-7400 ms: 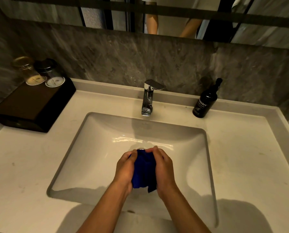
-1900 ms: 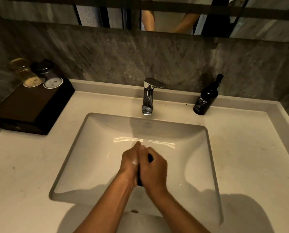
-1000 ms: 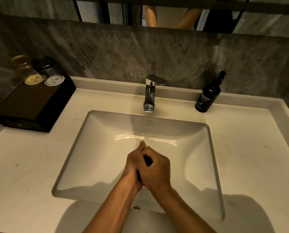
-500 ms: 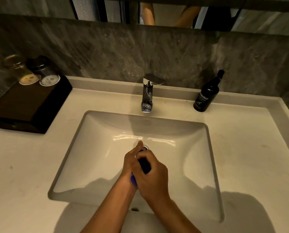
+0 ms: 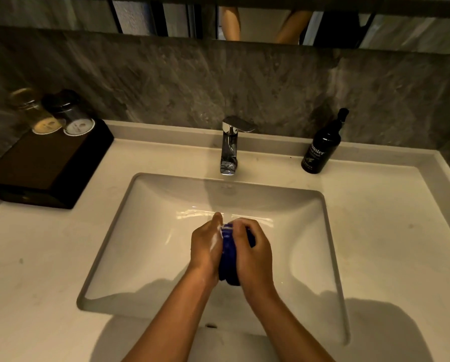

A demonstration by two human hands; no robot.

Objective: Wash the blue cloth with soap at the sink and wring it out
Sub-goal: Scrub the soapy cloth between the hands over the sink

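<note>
1. While both hands hover over the sink (image 5: 150, 231), the cloth (image 5: 228, 253) sits bunched between them.
2. Right hand (image 5: 254, 253) curls round the cloth.
3. Left hand (image 5: 205, 246) presses flat against it, soapy.
4. Tap (image 5: 230, 145) beyond the fingertips.

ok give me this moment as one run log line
stage: soaping | blue cloth: bunched between both hands over white sink basin | left hand: presses, sudsy | right hand: grips | chrome tap: flow unclear
</note>
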